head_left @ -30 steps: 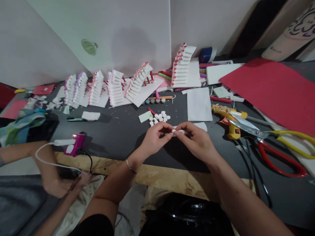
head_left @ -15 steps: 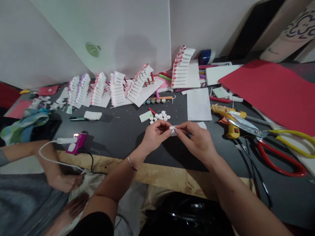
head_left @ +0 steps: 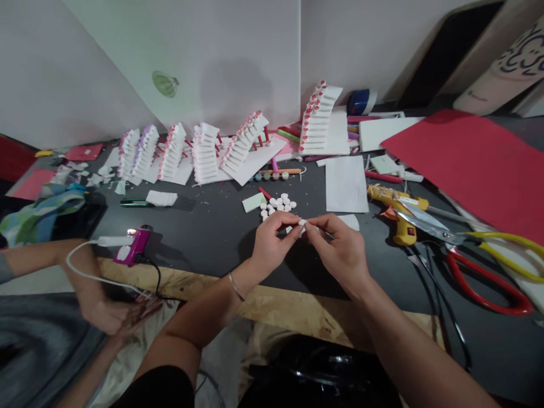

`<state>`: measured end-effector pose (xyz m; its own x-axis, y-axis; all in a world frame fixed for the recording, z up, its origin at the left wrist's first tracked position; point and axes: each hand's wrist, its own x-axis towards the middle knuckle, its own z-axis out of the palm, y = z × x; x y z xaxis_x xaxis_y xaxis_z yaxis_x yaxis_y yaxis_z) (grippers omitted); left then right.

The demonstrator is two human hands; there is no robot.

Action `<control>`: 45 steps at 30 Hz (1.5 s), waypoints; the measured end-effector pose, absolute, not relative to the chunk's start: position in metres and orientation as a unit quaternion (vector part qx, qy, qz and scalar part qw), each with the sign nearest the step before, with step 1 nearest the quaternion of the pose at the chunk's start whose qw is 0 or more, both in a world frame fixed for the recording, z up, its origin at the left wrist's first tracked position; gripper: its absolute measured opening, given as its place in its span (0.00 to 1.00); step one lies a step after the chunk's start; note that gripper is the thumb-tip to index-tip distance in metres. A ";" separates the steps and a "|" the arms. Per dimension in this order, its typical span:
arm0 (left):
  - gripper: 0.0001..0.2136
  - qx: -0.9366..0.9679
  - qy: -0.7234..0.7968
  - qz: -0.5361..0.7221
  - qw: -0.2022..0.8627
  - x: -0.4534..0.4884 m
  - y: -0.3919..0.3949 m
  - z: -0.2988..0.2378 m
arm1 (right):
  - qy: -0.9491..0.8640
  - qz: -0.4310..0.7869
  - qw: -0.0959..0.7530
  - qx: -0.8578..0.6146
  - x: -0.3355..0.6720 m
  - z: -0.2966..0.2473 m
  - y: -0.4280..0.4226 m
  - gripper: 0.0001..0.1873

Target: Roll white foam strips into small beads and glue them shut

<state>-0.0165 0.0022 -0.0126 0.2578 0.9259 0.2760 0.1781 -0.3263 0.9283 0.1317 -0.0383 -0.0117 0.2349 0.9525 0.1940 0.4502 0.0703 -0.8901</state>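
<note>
Between the fingertips of both hands is a small white piece [head_left: 302, 223], perhaps paper or foam; its exact kind is too small to make out. My left hand [head_left: 274, 238] pinches it from the left, and my right hand [head_left: 340, 243] pinches it from the right. Just beyond my left fingers lies a cluster of small white discs [head_left: 278, 205]. Beside them are a pale green pad [head_left: 254, 202] and a thin red stick [head_left: 264, 193]. A white paper scrap [head_left: 350, 221] lies behind my right hand, partly covered by it.
Small white stair models [head_left: 206, 153] stand along the wall. To the right lie a yellow glue gun [head_left: 403, 231], large scissors [head_left: 450, 238] and red sheet [head_left: 463, 153]. A magenta power adapter [head_left: 132, 246] with cables sits left, near another person's hands [head_left: 114, 317].
Both my hands stay together on the small white piece, with slight finger movement. The view has shifted a little. At the left, the other person's hands have come together.
</note>
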 end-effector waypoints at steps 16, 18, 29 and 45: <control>0.10 0.725 0.349 0.412 0.427 -0.025 0.014 -0.011 | -0.552 0.286 0.451 -0.641 0.138 -0.008 -0.036 0.16; 0.10 0.724 0.358 0.422 0.412 -0.024 0.012 -0.011 | -0.539 0.286 0.456 -0.648 0.137 -0.006 -0.036 0.17; 0.13 0.686 0.388 0.443 0.428 -0.021 0.010 -0.015 | -0.581 0.275 0.457 -0.614 0.134 -0.009 -0.041 0.17; 0.17 0.500 0.353 0.407 0.678 -0.019 0.014 -0.009 | -0.542 0.338 0.477 -0.604 0.138 -0.001 -0.036 0.14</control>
